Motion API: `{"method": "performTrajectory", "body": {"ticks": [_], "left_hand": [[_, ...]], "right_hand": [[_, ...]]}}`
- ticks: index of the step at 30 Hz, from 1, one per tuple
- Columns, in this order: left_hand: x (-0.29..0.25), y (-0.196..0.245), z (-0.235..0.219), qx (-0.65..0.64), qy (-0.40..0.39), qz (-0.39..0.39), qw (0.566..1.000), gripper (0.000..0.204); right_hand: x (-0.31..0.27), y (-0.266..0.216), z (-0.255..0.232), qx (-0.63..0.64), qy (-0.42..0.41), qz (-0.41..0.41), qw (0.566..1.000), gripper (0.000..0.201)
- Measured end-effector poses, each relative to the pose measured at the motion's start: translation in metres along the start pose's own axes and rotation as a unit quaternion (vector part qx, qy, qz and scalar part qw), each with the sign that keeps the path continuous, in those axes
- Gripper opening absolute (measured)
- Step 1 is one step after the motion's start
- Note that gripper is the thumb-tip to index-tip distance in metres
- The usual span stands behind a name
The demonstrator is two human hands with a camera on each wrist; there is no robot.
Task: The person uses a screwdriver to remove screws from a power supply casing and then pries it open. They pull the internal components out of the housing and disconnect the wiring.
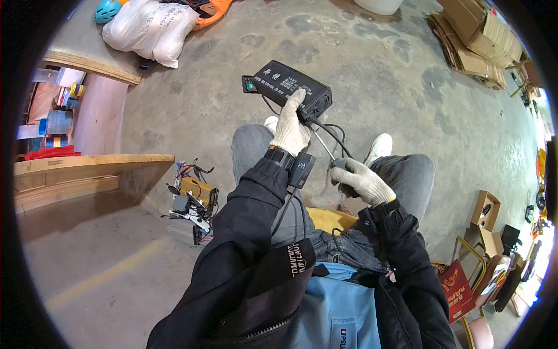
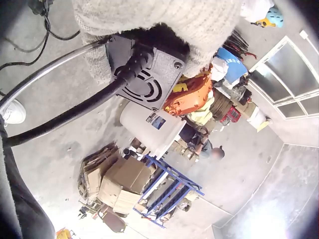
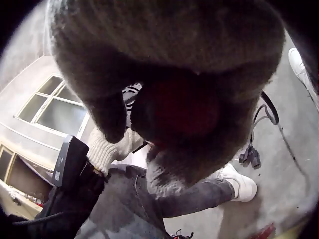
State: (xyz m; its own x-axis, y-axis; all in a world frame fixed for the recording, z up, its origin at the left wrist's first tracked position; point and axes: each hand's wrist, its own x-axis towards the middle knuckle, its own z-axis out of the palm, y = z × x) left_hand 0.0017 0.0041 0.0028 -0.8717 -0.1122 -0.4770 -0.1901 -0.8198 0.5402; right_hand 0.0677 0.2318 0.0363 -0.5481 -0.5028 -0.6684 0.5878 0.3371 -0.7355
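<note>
My left hand (image 1: 292, 129), in a white knit glove, grips a black box-shaped charger (image 1: 293, 86) with white lettering, above the floor in the head view. The charger's vented end, with a thick black cord (image 2: 99, 99) coming out, shows in the left wrist view. My right hand (image 1: 367, 182), gloved too, holds a screwdriver (image 1: 324, 144) by its handle, its metal shaft slanting up to the cord end of the charger. In the right wrist view the glove shades a dark red handle (image 3: 187, 109). The screwdriver's tip is hidden.
A small black part with a green face (image 1: 249, 85) shows behind the charger. Wired electronic parts (image 1: 195, 203) lie on the floor left of my leg. A wooden bench (image 1: 96, 164) stands left, flattened cardboard (image 1: 465, 49) far right, a yellow seat (image 1: 328, 220) below me.
</note>
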Motion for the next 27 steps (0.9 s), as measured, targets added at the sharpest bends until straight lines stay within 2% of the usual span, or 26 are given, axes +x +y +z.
{"method": "performTrajectory", "body": {"ticks": [2, 5, 8, 15, 21, 23, 24, 25, 27], "left_hand": [[-0.003, 0.001, 0.005, -0.016, 0.012, -0.001, 1.0, 0.035], [0.001, -0.001, 0.003, -0.028, 0.009, -0.003, 1.0, 0.034], [-0.004, 0.001, 0.008, -0.014, 0.035, -0.007, 0.999, 0.032], [-0.008, 0.002, 0.011, -0.002, 0.036, -0.001, 0.999, 0.027], [0.007, -0.005, 0.001, -0.021, 0.012, -0.017, 1.0, 0.027], [0.003, -0.004, 0.002, -0.032, 0.033, -0.012, 0.999, 0.041], [0.0, -0.004, 0.003, -0.033, 0.034, -0.011, 0.999, 0.041], [-0.003, -0.004, 0.005, -0.032, 0.039, -0.011, 0.999, 0.039], [-0.002, -0.004, 0.007, -0.033, 0.043, -0.011, 0.998, 0.038]], "right_hand": [[0.005, 0.006, -0.003, 0.001, -0.002, 0.029, 1.0, 0.039], [0.0, -0.001, 0.0, 0.024, 0.0, 0.057, 0.998, 0.032], [0.001, 0.004, -0.003, 0.009, 0.004, 0.05, 0.999, 0.032], [0.001, 0.006, -0.004, 0.039, -0.016, 0.022, 0.999, 0.036], [0.019, 0.007, 0.017, 0.089, 0.064, 0.013, 0.994, 0.049], [0.033, 0.012, 0.039, 0.168, 0.12, -0.062, 0.976, 0.045], [0.018, -0.018, 0.049, 0.168, 0.135, -0.035, 0.976, 0.044], [0.032, -0.012, 0.052, 0.167, 0.134, -0.035, 0.976, 0.044], [0.073, 0.007, 0.051, 0.215, 0.177, -0.096, 0.956, 0.045]]}}
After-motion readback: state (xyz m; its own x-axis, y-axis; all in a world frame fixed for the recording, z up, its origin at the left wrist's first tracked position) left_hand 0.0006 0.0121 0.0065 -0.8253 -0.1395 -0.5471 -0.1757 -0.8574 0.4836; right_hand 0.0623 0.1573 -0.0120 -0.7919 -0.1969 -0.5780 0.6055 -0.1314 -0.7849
